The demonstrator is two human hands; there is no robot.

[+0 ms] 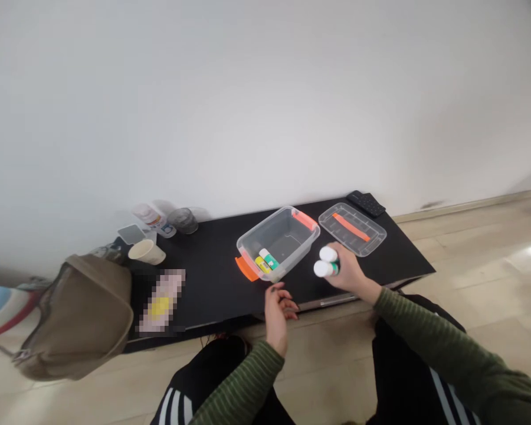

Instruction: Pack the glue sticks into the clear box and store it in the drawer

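My right hand [347, 268] is closed around two glue sticks [326, 268] with white caps and a bit of green on their bodies. It is over the table's front part, right of a clear plastic box [296, 255]. Inside that open box, near its front left end, lie a green glue stick [269, 260] with a white cap and a yellow one [262, 265]. My left hand [278, 310] hangs by the table's front edge, just below the box, its fingers loosely bent and apart with nothing in them.
Behind my right hand lies the clear lid [352, 229] with an orange handle, near a black keyboard [368, 203]. On the left of the black table [216, 254] are a paper cup [147, 252], a glass [183, 220], a bottle [154, 219] and a brown bag [79, 319]. A wall stands behind.
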